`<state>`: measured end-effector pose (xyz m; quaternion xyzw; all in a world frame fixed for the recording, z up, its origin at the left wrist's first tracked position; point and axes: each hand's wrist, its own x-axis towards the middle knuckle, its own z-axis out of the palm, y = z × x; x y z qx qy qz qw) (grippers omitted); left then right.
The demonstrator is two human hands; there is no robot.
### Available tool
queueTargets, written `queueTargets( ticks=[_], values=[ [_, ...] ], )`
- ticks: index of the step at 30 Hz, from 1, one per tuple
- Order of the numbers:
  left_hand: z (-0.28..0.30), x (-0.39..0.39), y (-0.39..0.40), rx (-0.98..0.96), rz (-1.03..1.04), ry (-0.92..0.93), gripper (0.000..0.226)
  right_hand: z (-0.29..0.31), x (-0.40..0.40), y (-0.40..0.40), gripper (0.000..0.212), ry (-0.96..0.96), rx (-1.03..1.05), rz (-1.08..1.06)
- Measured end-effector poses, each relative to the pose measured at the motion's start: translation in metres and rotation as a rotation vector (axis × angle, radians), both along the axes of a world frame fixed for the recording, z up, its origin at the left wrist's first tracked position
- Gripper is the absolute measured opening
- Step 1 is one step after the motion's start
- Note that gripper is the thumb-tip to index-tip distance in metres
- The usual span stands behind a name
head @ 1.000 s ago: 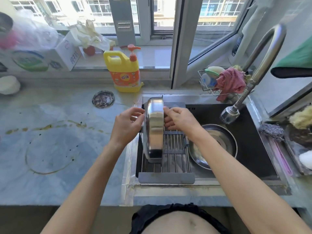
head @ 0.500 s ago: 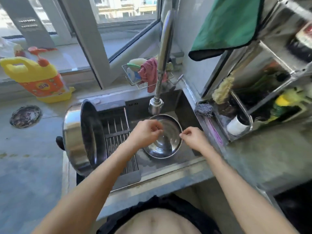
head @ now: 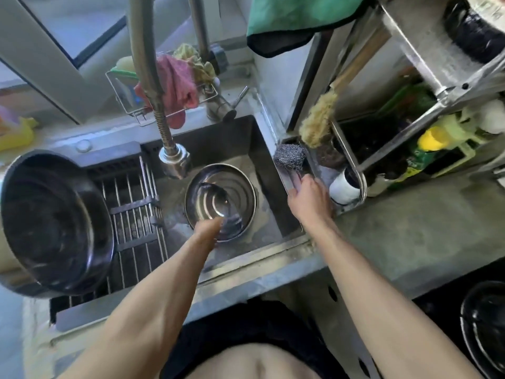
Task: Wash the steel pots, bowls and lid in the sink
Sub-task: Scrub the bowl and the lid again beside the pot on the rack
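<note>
A steel bowl (head: 232, 192) sits on the floor of the dark sink (head: 262, 160), under the faucet head (head: 175, 160). My left hand (head: 208, 228) is at the bowl's near rim and grips it, with the fingers mostly hidden. My right hand (head: 308, 198) reaches over the sink's right edge into a narrow steel tray (head: 287, 184). Its fingers are stretched out just short of a steel wool ball (head: 291, 157). A large steel pot (head: 54, 222) lies on its side on the drain rack (head: 136, 214) at the left, its opening facing me.
A brush (head: 318, 121) and a white bottle (head: 344, 187) stand in the rack to the right of the sink. A green cloth (head: 295, 20) hangs above. A wire basket holding a pink cloth (head: 177, 83) is behind the faucet. A black pot (head: 483, 324) sits at lower right.
Both hands let go of the pot, which stays on the rack. The view swung right. My left hand dropped to the bowl's rim and my right hand moved to the tray by the steel wool.
</note>
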<state>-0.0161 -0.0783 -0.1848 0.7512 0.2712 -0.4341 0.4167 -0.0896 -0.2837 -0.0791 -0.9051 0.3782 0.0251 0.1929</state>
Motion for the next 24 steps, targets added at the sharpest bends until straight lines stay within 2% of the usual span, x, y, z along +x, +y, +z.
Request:
queueTargets(
  ticks=[3, 5, 6, 8, 13, 17, 21, 24],
  values=[
    [-0.017, 0.001, 0.001, -0.010, 0.029, 0.070, 0.036, -0.008, 0.008, -0.004, 0.027, 0.111, -0.078, 0.070],
    [-0.023, 0.001, -0.002, -0.029, 0.051, 0.127, 0.018, -0.015, 0.013, -0.006, 0.027, 0.161, -0.107, 0.077],
    [-0.027, 0.003, -0.003, -0.028, 0.081, 0.141, 0.018, -0.015, 0.014, -0.005, 0.027, 0.171, -0.120, 0.072],
    [-0.041, 0.005, -0.002, -0.030, 0.167, 0.172, 0.029, -0.021, 0.016, -0.003, 0.029, 0.208, -0.122, 0.072],
    [-0.061, -0.004, -0.003, -0.131, 0.487, 0.279, 0.030, -0.027, 0.017, 0.000, 0.025, 0.230, -0.117, 0.089],
    [-0.052, 0.002, -0.013, -0.250, 0.603, 0.214, 0.022, -0.024, 0.016, 0.001, 0.025, 0.157, -0.060, 0.064],
    [-0.014, 0.012, -0.010, -0.223, 0.575, 0.113, 0.013, -0.019, 0.014, 0.002, 0.029, 0.030, 0.011, 0.049],
    [0.013, 0.029, 0.004, -0.129, 0.504, -0.063, 0.034, -0.018, 0.010, 0.003, 0.029, -0.025, 0.090, 0.035]
  ],
)
